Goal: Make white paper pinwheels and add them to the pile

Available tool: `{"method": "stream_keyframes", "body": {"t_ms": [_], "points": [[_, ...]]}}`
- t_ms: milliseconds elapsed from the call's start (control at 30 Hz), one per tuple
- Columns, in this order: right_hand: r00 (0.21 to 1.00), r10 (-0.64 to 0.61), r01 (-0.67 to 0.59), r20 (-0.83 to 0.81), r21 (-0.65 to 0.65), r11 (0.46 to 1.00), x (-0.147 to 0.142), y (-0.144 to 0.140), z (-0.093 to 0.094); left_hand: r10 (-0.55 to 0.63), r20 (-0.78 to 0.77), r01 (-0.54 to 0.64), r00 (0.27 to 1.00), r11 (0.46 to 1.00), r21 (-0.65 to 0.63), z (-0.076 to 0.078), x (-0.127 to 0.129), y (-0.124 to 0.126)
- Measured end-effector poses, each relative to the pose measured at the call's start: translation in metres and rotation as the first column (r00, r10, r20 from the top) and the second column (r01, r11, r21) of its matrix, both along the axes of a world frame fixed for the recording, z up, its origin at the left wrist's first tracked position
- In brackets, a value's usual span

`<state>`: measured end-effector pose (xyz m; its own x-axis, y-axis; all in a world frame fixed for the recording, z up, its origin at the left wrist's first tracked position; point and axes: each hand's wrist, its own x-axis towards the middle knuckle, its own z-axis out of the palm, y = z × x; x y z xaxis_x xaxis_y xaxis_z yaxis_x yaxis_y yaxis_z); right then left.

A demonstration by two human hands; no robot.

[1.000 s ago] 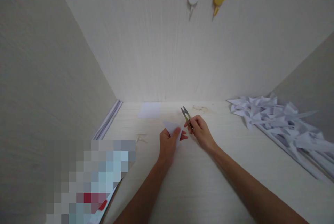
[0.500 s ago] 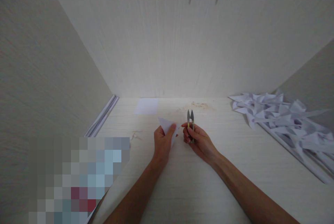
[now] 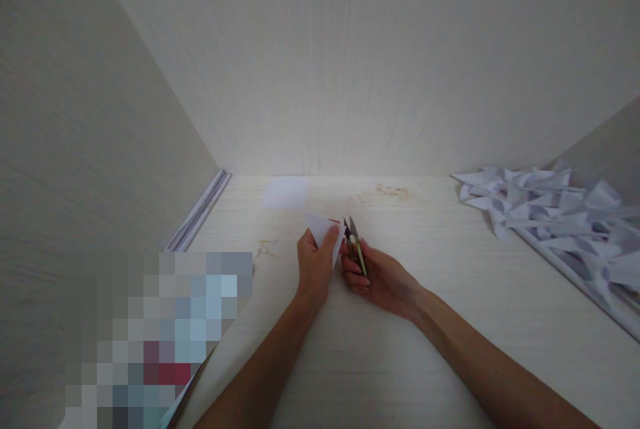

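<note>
My left hand (image 3: 314, 267) pinches a small folded white paper triangle (image 3: 321, 230) just above the pale wooden desk (image 3: 380, 349). Beside it my right hand (image 3: 379, 277) grips a pair of small thread snips (image 3: 354, 245). Their blades point up and away from me, and the tips sit right at the paper's right edge. The two hands are almost touching at the middle of the desk.
A heap of folded white paper pieces (image 3: 555, 209) lies at the desk's right side. A flat pale paper square (image 3: 286, 192) rests near the back wall, and white sheets (image 3: 197, 212) lean along the left wall. A blurred patch (image 3: 160, 342) covers the lower left.
The right hand has brought the snips left until the blades meet the paper's edge. The view has tilted down, and the wall hooks have left the frame.
</note>
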<state>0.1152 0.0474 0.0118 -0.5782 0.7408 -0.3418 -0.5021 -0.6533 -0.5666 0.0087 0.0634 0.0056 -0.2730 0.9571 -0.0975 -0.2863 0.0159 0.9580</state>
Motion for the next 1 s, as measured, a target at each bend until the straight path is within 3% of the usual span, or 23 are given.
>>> {"method": "stream_keyframes", "body": {"t_ms": [133, 300, 433, 600, 700, 1000], "points": [[0.997, -0.070, 0.067, 0.029, 0.090, 0.994, -0.0032, -0.0005, -0.0017, -0.016, -0.004, 0.016, 1.000, 1.000, 0.002, -0.0018, 0.0005, 0.0004], [0.981, -0.148, 0.104, 0.129, 0.294, 0.950, -0.0062, -0.0028, -0.0038, -0.032, 0.074, 0.033, 0.997, 0.999, -0.006, 0.0003, -0.0010, 0.0015], [0.934, -0.267, 0.121, 0.238, 0.492, 0.862, -0.0056, -0.0017, -0.0061, -0.087, 0.180, 0.086, 0.980, 0.996, 0.011, 0.0027, -0.0020, 0.0020], [0.830, -0.403, 0.035, 0.385, 0.686, 0.727, -0.0016, 0.0007, -0.0068, -0.142, 0.235, 0.135, 0.962, 0.990, 0.044, 0.0042, -0.0008, 0.0012], [0.778, -0.463, 0.014, 0.424, 0.726, 0.688, 0.0000, 0.0003, -0.0059, -0.158, 0.245, 0.146, 0.957, 0.987, 0.066, 0.0038, -0.0006, 0.0010], [0.668, -0.563, -0.003, 0.486, 0.759, 0.651, 0.0001, -0.0038, -0.0046, -0.175, 0.202, 0.159, 0.964, 0.983, 0.092, 0.0010, -0.0021, 0.0029]]}}
